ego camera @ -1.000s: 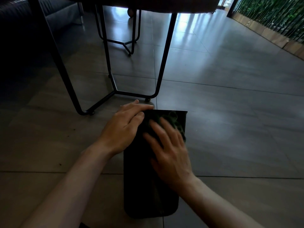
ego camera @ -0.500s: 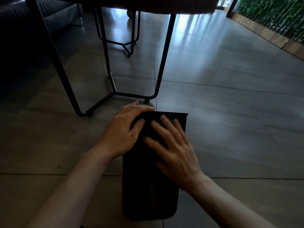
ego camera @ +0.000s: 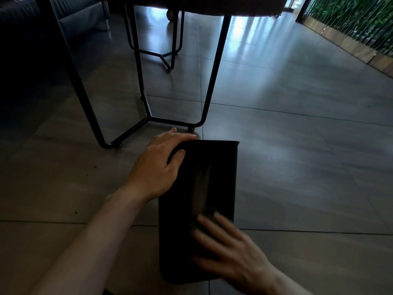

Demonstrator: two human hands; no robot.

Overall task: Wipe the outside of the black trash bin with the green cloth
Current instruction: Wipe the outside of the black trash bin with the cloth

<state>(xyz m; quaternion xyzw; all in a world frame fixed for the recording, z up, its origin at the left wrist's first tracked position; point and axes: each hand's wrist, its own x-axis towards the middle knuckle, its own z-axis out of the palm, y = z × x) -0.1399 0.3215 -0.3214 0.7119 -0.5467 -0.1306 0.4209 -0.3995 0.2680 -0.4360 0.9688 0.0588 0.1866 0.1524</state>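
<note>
A: The tall black plastic trash bin (ego camera: 197, 201) is lying on its side on the grey tiled floor (ego camera: 297, 167), its long wall facing up, the end near the black metal table frame (ego camera: 148, 116) furthest from the person.

B: And the hands?

A: The left hand (ego camera: 158, 165) sits at the far left corner of the bin, fingers curled over the edge, thumb on the top wall, gripping it. The right hand (ego camera: 229, 250) is flat on the near part of that wall, fingers spread and fairly straight, blurred with motion.

B: The green cloth?

A: I can't make it out here. It's dim, and if it's anywhere it's under the right palm. I won't claim more.

B: How would you say the bin handles?

A: My guess is light and stiff, a hollow shell with a smooth, slightly glossy wall. On tile it would probably skid or roll under a sideways push, so a hold on the rim corner, where the left hand is, looks right. The cloth, being soft, should need flat palm pressure rather than a pinch.

B: So 1 hand anchors, 1 wipes.

A: That's how it reads.
</note>
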